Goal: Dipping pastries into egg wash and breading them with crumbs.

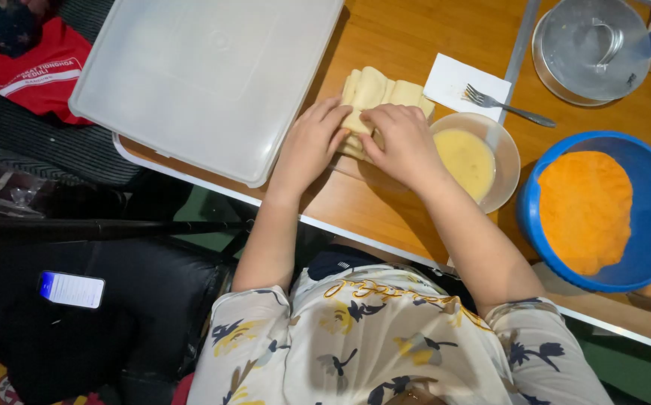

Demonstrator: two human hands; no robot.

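Hands meet at the centre of the frame over a stack of pale folded dough sheets (374, 94) that lies on the wooden worktop (415, 34). The left hand (309, 146) rests palm down on the near left part of the stack, fingers bent and pressing on the top sheet; the right hand (404, 142) lies just beside it, fingertips curled onto the same sheet, so both hands touch the dough and each other, neither one closed around it. Just right of the right hand stands a clear bowl of yellow liquid (469, 159), touching the wrist's side of the frame. Farther right sits a blue bowl of orange crumbs (595, 210). Above the clear bowl, a fork (507, 107) lies partly on a white napkin (460, 81). A metal lid with a handle (591, 46) is at the upper right. A large translucent lidded container (205, 79) fills the upper left, beside the dough. A lit phone (71, 289) lies at the lower left, well apart from the worktop.
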